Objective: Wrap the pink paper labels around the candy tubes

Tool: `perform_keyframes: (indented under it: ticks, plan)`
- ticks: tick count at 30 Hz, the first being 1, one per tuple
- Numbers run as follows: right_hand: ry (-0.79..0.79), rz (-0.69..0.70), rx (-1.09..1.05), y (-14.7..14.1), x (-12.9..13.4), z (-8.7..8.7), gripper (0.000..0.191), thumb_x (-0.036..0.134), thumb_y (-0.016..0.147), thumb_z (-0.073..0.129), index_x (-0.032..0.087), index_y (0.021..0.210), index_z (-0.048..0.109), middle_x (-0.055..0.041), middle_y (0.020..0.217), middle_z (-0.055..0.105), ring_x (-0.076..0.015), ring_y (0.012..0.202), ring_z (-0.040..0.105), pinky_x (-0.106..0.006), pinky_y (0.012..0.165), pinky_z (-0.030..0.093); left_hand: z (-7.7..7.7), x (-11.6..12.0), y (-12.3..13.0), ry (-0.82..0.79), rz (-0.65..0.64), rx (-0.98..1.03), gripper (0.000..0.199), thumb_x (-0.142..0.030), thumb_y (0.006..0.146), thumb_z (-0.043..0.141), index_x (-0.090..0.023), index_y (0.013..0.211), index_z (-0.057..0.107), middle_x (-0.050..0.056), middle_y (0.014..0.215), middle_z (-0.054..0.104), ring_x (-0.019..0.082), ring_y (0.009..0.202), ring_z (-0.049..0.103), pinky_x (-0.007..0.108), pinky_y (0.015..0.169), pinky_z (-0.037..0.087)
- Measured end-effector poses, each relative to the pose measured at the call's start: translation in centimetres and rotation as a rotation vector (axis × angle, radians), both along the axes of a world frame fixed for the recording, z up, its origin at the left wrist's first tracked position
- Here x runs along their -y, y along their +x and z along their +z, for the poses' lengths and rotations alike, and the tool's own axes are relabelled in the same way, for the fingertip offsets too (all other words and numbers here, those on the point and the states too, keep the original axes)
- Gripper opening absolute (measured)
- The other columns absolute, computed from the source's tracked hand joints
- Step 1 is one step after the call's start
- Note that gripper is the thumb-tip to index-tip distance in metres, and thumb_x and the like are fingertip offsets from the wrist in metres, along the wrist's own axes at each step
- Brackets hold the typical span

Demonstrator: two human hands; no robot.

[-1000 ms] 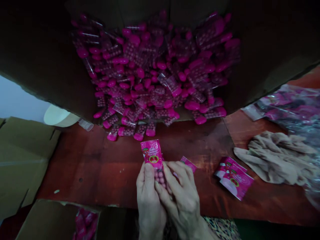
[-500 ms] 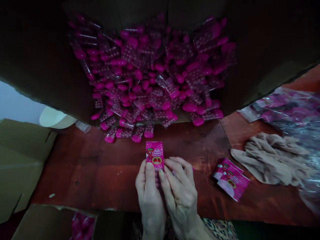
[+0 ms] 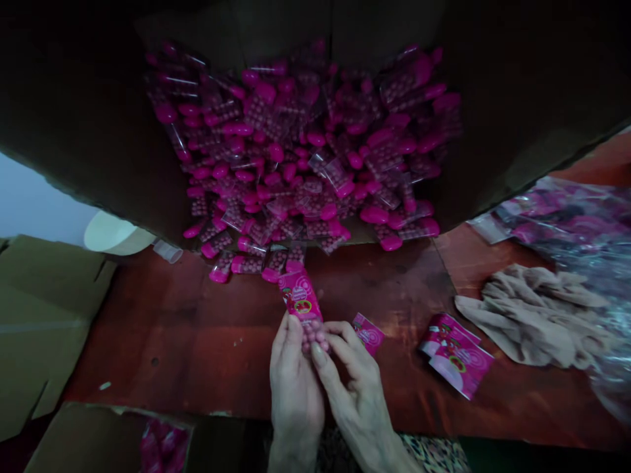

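The left hand (image 3: 294,387) and right hand (image 3: 357,401) pinch closely around a glossy pink sleeve (image 3: 300,299), its clear bead-filled tube (image 3: 314,336) jutting toward the near side — all just above the red counter (image 3: 148,328). A far heap of tubes (image 3: 276,157) lies beyond; another sleeve (image 3: 368,334) sits just right.

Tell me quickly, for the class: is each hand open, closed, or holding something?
Left hand: closed, holding the pink candy packet.
Right hand: closed, fingers pinching the packet's bead-filled end.
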State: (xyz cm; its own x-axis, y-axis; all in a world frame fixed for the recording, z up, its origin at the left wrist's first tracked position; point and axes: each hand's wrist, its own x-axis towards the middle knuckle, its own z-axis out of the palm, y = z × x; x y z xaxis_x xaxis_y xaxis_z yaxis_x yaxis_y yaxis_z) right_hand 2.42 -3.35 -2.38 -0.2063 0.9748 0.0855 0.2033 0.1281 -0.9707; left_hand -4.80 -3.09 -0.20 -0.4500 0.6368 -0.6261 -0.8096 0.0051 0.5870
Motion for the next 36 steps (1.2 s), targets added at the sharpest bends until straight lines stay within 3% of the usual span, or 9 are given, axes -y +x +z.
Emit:
perform_keyframes:
  ticks: [5,9,14,17,20,23,27,31,36]
  plan:
    - [-0.083,0.123,-0.057,0.2,0.0,1.1,0.021,0.025,0.091,0.043,0.018,0.08,0.059,-0.0024,0.076,0.061,-0.014,0.069,0.059,-0.024,0.065,0.049,0.2,-0.1,-1.3,0.064,-0.192,-0.095,0.035,-0.046,0.076,0.059,-0.013,0.081,0.067,0.008,0.077,0.07,0.02,0.08,0.064,0.03,0.072,0.049]
    - [0.001,0.038,0.051,0.1,0.9,1.1,0.023,0.028,0.093,0.037,0.02,0.087,0.058,-0.0023,0.071,0.065,-0.0144,0.06,0.062,-0.021,0.055,0.049,0.7,0.2,-1.2,0.063,-0.261,-0.141,0.024,-0.037,0.078,0.059,-0.014,0.08,0.068,0.009,0.074,0.072,0.022,0.086,0.065,0.033,0.078,0.049]
    - [0.061,-0.047,0.117,-0.6,1.5,0.9,0.025,0.029,0.094,0.031,0.02,0.098,0.054,-0.0008,0.058,0.064,-0.0151,0.043,0.06,-0.02,0.039,0.043,0.6,1.3,0.1,0.066,-0.353,-0.189,0.027,-0.034,0.082,0.055,-0.012,0.085,0.071,0.012,0.088,0.072,0.022,0.093,0.063,0.031,0.084,0.047]
    - [0.058,-0.012,0.044,-0.8,1.1,0.5,0.026,0.031,0.094,0.03,0.02,0.102,0.053,-0.0002,0.058,0.062,-0.0141,0.044,0.059,-0.019,0.039,0.043,0.5,1.5,0.2,0.047,-0.325,-0.176,0.029,-0.035,0.083,0.052,-0.012,0.087,0.07,0.012,0.092,0.072,0.021,0.086,0.065,0.029,0.075,0.05]
    - [-0.112,0.111,-0.045,-0.6,0.3,0.1,0.022,0.032,0.093,0.036,0.02,0.096,0.054,0.0033,0.055,0.055,-0.0116,0.044,0.054,-0.019,0.043,0.043,0.4,1.3,-0.3,0.045,-0.307,-0.162,0.03,-0.036,0.083,0.052,-0.013,0.089,0.07,0.011,0.091,0.072,0.014,0.061,0.063,0.025,0.059,0.051]
    - [-0.307,0.24,-0.134,0.0,-0.4,-0.4,0.022,0.034,0.092,0.041,0.018,0.084,0.054,0.0068,0.052,0.046,-0.0081,0.04,0.045,-0.018,0.04,0.037,0.2,1.1,-1.0,0.054,-0.324,-0.143,0.029,-0.037,0.082,0.053,-0.013,0.088,0.068,0.011,0.093,0.071,0.005,0.037,0.046,0.02,0.039,0.043]
    - [-0.396,0.377,-0.235,0.7,-0.9,-0.9,0.021,0.032,0.093,0.04,0.018,0.09,0.055,0.0031,0.067,0.053,-0.0081,0.055,0.051,-0.02,0.055,0.044,-0.2,1.1,-1.8,0.03,-0.354,-0.103,0.032,-0.039,0.082,0.053,-0.012,0.089,0.067,0.013,0.091,0.07,0.004,0.035,0.041,0.017,0.028,0.032]
    - [-0.382,0.339,-0.234,0.4,-0.4,-0.9,0.024,0.036,0.092,0.041,0.019,0.104,0.054,0.0017,0.073,0.057,-0.0087,0.055,0.052,-0.021,0.053,0.046,-0.7,1.4,-1.5,0.016,-0.331,-0.179,0.029,-0.035,0.08,0.056,-0.012,0.094,0.067,0.012,0.094,0.07,0.012,0.058,0.059,0.019,0.043,0.046]
    - [-0.045,0.258,0.142,0.5,0.8,0.5,0.019,0.03,0.091,0.045,0.024,0.101,0.061,0.0006,0.084,0.067,-0.0131,0.076,0.062,-0.023,0.069,0.05,-0.9,3.8,-2.8,-0.03,-0.276,-0.136,0.025,-0.033,0.08,0.057,-0.013,0.088,0.069,0.011,0.094,0.07,0.022,0.091,0.063,0.031,0.077,0.052]
